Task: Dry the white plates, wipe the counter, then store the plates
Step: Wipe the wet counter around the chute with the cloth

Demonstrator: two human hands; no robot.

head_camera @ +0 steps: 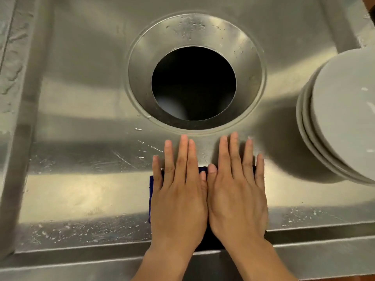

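A stack of white plates (343, 118) rests at the right side of the stainless steel sink surface (81, 138), partly cut off by the frame edge. My left hand (178, 195) and my right hand (237, 195) lie flat side by side, fingers extended, near the front edge. Both press down on a dark blue cloth (151, 199), which shows only at the left of my left hand and between the fingers. Most of the cloth is hidden under the hands.
A large round opening (193, 84) with a sloped metal rim sits just beyond my fingertips. Water droplets (81, 232) dot the front ledge and the left ridge. A raised lip runs along the front edge.
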